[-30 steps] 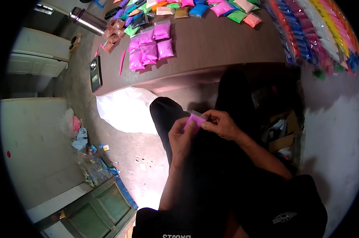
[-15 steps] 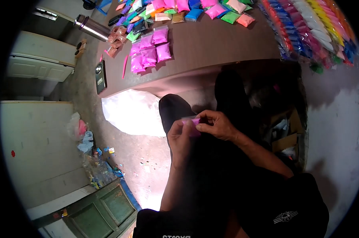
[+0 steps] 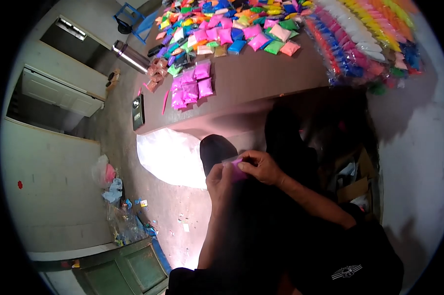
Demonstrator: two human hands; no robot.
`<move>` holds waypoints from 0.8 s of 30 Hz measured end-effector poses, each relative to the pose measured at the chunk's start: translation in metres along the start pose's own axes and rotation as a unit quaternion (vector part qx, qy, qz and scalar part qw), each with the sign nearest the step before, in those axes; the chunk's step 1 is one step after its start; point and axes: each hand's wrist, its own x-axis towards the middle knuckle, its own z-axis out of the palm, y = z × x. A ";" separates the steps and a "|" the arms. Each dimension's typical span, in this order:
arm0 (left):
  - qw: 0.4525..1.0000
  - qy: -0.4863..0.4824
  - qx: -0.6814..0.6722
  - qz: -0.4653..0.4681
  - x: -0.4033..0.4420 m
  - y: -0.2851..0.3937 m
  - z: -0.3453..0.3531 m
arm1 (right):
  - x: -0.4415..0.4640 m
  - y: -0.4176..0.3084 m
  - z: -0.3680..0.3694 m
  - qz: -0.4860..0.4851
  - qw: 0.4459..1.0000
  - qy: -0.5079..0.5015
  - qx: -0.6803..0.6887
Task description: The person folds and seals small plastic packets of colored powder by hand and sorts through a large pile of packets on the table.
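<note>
Over my lap, between my two hands, is a small clear plastic bag (image 3: 237, 172) with bright pink-purple contents. My left hand (image 3: 219, 183) pinches its left edge, while my right hand (image 3: 262, 168) grips the upper right side with thumb and fingertips. Part of the bag is hidden behind the fingers. On the table ahead lies a group of similar pink-purple bags (image 3: 191, 87), set close together. Left of them are a pink strip (image 3: 165, 102) and a dark phone-like device (image 3: 138, 113) at the table edge.
The brown table (image 3: 261, 73) holds many colourful bags (image 3: 253, 32), a steel thermos (image 3: 130, 56) and brown bags (image 3: 155, 73). Strips of filled bags (image 3: 349, 42) hang over its right edge. A white plastic sack (image 3: 170, 156) lies by my knee; a cardboard box (image 3: 353, 191) stands at right.
The view has tilted up, so more of the table shows and everything sits lower. Both hands keep hold of the bag, with only slight finger movement.
</note>
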 end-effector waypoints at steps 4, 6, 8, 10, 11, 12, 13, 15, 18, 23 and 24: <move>0.999 -0.019 0.003 -0.033 -0.008 0.006 0.001 | -0.004 0.002 -0.003 -0.010 0.998 0.018 -0.065; 0.999 -0.029 0.009 -0.046 -0.010 0.008 0.002 | -0.005 0.008 -0.005 -0.028 0.997 0.003 -0.070; 0.996 -0.044 0.004 -0.079 -0.013 0.006 -0.001 | -0.007 0.009 -0.007 -0.048 0.995 -0.004 -0.090; 0.996 -0.043 -0.034 -0.073 -0.017 0.004 -0.001 | -0.010 0.011 -0.005 -0.067 0.985 -0.010 -0.156; 0.996 -0.045 -0.036 -0.069 -0.017 0.001 -0.003 | -0.011 0.013 -0.005 -0.056 0.985 -0.012 -0.163; 0.996 -0.047 -0.038 -0.064 -0.018 0.000 -0.004 | -0.012 0.014 -0.002 -0.067 0.984 -0.011 -0.165; 0.997 -0.045 -0.040 -0.051 -0.019 -0.001 -0.004 | -0.012 0.016 -0.001 -0.051 0.991 -0.009 -0.125; 0.997 -0.036 -0.047 -0.038 -0.021 -0.001 -0.005 | -0.013 0.017 0.002 -0.034 0.995 -0.011 -0.092; 0.999 -0.035 0.040 -0.011 -0.021 -0.014 -0.011 | -0.014 0.024 0.004 -0.057 0.991 0.007 -0.124; 0.999 -0.031 0.042 -0.010 -0.031 -0.016 -0.015 | -0.010 0.048 0.004 -0.034 0.995 0.028 -0.088; 0.997 -0.033 0.062 -0.023 -0.030 -0.024 -0.017 | -0.012 0.049 0.005 -0.038 0.995 0.051 -0.074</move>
